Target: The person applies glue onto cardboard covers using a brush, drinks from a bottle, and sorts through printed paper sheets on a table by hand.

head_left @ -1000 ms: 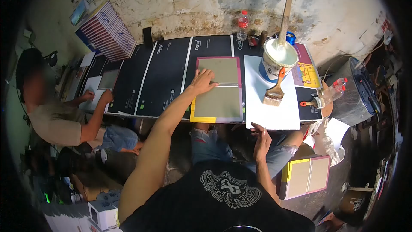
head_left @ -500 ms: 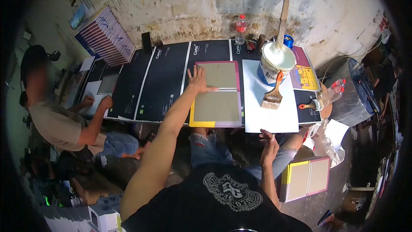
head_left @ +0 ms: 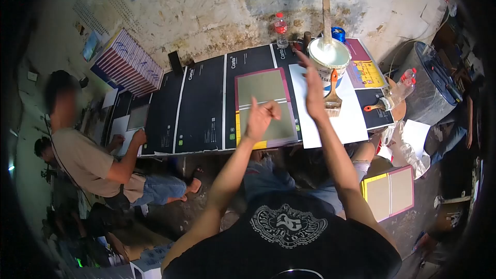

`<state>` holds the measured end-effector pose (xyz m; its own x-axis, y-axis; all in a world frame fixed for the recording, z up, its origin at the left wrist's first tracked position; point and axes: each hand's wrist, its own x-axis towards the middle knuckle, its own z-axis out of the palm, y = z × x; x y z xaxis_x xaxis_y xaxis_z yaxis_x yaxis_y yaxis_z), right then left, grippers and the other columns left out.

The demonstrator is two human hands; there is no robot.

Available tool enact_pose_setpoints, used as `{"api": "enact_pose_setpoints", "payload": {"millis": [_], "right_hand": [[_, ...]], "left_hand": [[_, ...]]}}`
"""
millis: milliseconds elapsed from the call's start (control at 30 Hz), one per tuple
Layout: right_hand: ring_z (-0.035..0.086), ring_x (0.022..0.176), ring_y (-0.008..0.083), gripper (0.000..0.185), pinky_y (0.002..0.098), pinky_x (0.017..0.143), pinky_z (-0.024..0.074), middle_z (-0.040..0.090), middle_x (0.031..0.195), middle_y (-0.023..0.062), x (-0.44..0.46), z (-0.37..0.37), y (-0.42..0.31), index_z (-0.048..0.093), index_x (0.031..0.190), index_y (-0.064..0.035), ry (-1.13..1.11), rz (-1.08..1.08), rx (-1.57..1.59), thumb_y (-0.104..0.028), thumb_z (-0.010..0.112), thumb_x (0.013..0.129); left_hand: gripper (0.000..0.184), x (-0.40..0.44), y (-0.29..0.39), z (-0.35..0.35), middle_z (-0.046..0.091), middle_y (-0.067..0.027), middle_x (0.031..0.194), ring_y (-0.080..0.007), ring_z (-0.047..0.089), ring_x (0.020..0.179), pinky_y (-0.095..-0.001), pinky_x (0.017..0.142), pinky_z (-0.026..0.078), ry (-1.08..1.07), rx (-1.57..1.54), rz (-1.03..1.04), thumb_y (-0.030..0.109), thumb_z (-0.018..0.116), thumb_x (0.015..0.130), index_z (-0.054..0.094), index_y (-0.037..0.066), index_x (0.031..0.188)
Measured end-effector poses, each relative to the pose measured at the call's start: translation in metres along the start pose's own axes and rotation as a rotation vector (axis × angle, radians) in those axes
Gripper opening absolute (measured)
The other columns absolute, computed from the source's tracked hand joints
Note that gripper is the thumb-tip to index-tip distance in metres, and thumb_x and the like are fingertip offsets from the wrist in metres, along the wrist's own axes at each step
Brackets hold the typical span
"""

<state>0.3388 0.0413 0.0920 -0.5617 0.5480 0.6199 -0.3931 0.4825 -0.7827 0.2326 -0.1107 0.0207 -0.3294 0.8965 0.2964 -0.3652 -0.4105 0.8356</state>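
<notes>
A stained, peeling wall closes off the room, and a long tabletop of black panels split by white strips runs beneath it. At its left end sits a co-worker, below a tall stack of books; a grey drum stands past the right end. On the tabletop a white sheet lies under a bucket of white stuff, with a brush just in front of it.

Half a second ago the left hand was spread at the left edge of the cover, and the right hand was down by the sheet's near edge. Now the left is over the cover's near panel and the right is raised above the sheet. The left grip is partly open, fingers loosely bent; the right grip is open, fingers straight. Neither has hold of anything visible; whether the left touches the cover, I cannot tell.

The cover lies grey side up, left of the sheet, long axis running from person to wall, yellow corner near left, white spine gap crosswise.
</notes>
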Motion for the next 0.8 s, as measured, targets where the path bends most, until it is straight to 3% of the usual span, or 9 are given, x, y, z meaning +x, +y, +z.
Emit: {"api": "enact_pose_setpoints", "payload": {"millis": [33, 133, 333, 400, 533, 600, 700, 733, 800], "right_hand": [[0.043, 0.13, 0.0308, 0.053, 0.038, 0.109, 0.0301, 0.047, 0.14, 0.0187, 0.004, 0.017, 0.004, 0.044, 0.137, -0.0005, -0.001, -0.03, 0.004, -0.038, 0.036, 0.1], [0.037, 0.135, 0.0341, 0.057, 0.0408, 0.113, 0.0248, 0.041, 0.145, 0.0191, -0.01, 0.054, 0.008, 0.041, 0.14, -0.0018, -0.101, -0.043, -0.029, -0.042, 0.036, 0.099], [0.034, 0.137, 0.032, 0.076, 0.0386, 0.112, 0.0232, 0.038, 0.147, 0.0168, -0.053, 0.064, 0.005, 0.038, 0.143, -0.0031, -0.094, 0.239, 0.202, -0.06, 0.015, 0.098], [0.045, 0.105, 0.0219, 0.079, 0.0321, 0.092, 0.0338, 0.048, 0.134, 0.0166, -0.06, 0.062, 0.005, 0.035, 0.146, -0.005, -0.067, 0.337, 0.311, -0.063, 0.014, 0.097], [0.033, 0.074, 0.0108, 0.087, 0.0242, 0.07, 0.0299, 0.042, 0.089, 0.0033, -0.064, 0.054, 0.001, 0.023, 0.151, -0.0038, -0.179, 0.351, 0.513, -0.07, 0.016, 0.094], [0.048, 0.093, 0.0145, 0.094, 0.0248, 0.086, 0.0348, 0.051, 0.105, 0.0072, -0.066, 0.047, -0.008, 0.017, 0.151, -0.0003, -0.264, 0.448, 0.671, -0.073, 0.018, 0.091], [0.04, 0.13, 0.0233, 0.097, 0.0329, 0.11, 0.0259, 0.043, 0.139, 0.0158, -0.074, 0.047, -0.009, 0.017, 0.15, 0.0004, -0.291, 0.543, 0.858, -0.075, 0.018, 0.09], [0.021, 0.143, 0.0247, 0.098, 0.0356, 0.118, 0.0098, 0.023, 0.155, 0.0137, -0.081, 0.046, -0.01, 0.021, 0.149, 0.0017, -0.321, 0.578, 0.789, -0.076, 0.015, 0.089], [0.021, 0.143, 0.0245, 0.104, 0.036, 0.117, 0.0129, 0.024, 0.155, 0.0148, -0.091, 0.042, -0.01, 0.022, 0.148, 0.0038, -0.378, 0.528, 0.861, -0.079, 0.012, 0.086]], "left_hand": [[0.074, -0.002, -0.019, -0.009, 0.051, -0.0091, 0.091, -0.0213, 0.046, 0.089, -0.0341, 0.084, 0.034, -0.128, 0.112, 0.037, 0.064, 0.012, 0.096, 0.052, 0.002, 0.094], [0.067, -0.015, -0.039, 0.041, 0.041, -0.0133, 0.132, -0.024, 0.04, 0.119, -0.035, 0.102, 0.029, 0.235, 0.492, 0.279, 0.052, 0.019, 0.1, 0.032, 0.0, 0.14], [0.077, -0.02, -0.037, 0.063, 0.035, -0.022, 0.131, -0.0343, 0.035, 0.123, -0.0435, 0.104, 0.025, 0.321, 0.742, 0.399, 0.055, 0.02, 0.096, 0.023, -0.005, 0.145], [0.077, -0.017, -0.048, 0.063, 0.034, -0.0224, 0.13, -0.0339, 0.033, 0.123, -0.0433, 0.103, 0.025, 0.353, 0.694, 0.383, 0.054, 0.02, 0.097, 0.024, -0.007, 0.142], [0.076, -0.006, -0.054, 0.067, 0.033, -0.0227, 0.13, -0.0339, 0.032, 0.123, -0.0431, 0.103, 0.025, 0.52, 0.778, 0.333, 0.053, 0.02, 0.098, 0.024, -0.01, 0.141], [0.075, 0.003, -0.051, 0.067, 0.033, -0.0228, 0.13, -0.034, 0.031, 0.124, -0.043, 0.104, 0.025, 0.627, 0.848, 0.305, 0.052, 0.02, 0.099, 0.023, -0.011, 0.141], [0.075, 0.024, -0.035, 0.06, 0.031, -0.0239, 0.136, -0.0332, 0.03, 0.129, -0.0442, 0.106, 0.024, 0.817, 0.869, 0.316, 0.053, 0.02, 0.1, 0.025, -0.009, 0.141], [0.076, 0.035, -0.025, 0.051, 0.032, -0.0233, 0.137, -0.0324, 0.031, 0.13, -0.0448, 0.106, 0.024, 0.904, 0.81, 0.337, 0.055, 0.021, 0.1, 0.027, -0.008, 0.141], [0.075, 0.052, -0.009, 0.024, 0.037, -0.0205, 0.137, -0.0304, 0.035, 0.129, -0.0462, 0.107, 0.024, 0.952, 0.655, 0.338, 0.058, 0.022, 0.098, 0.035, -0.005, 0.137]]}}
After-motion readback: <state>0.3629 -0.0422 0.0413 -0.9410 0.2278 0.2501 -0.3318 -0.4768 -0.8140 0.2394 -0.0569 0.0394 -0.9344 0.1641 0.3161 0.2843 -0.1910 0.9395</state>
